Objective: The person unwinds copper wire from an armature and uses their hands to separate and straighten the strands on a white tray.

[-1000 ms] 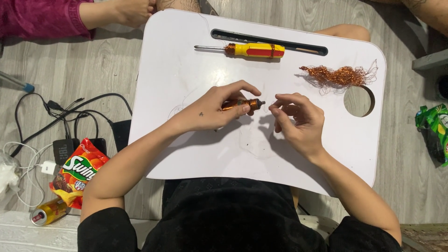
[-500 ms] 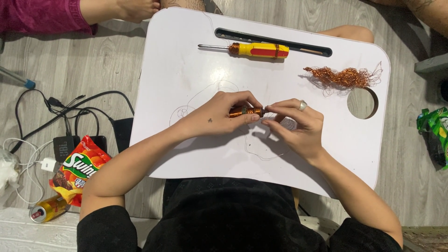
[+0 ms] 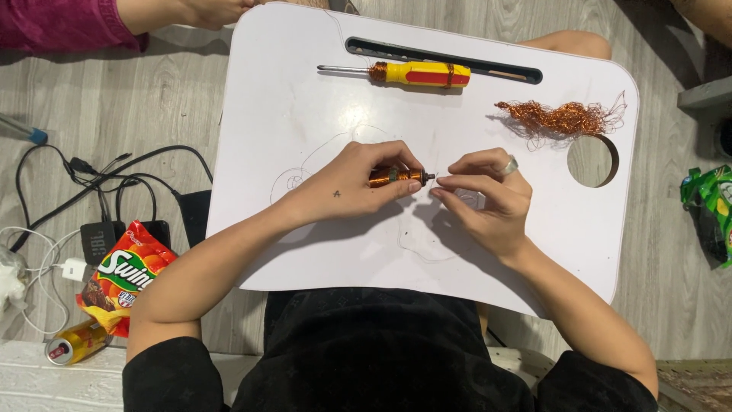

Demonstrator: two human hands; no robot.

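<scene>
Left hand (image 3: 347, 185) around copper coil (image 3: 394, 177), perhaps.

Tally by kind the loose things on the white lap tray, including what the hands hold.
Copper-wound coil held in both hands: 1
Yellow-and-red-handled screwdriver: 1
Tangle of loose copper wire: 1
Total: 3

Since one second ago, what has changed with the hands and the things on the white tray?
The right hand moved left until its fingers met the tip of the copper coil, which the left hand keeps holding. The screwdriver, wire tangle and lap tray stayed as they were.
</scene>
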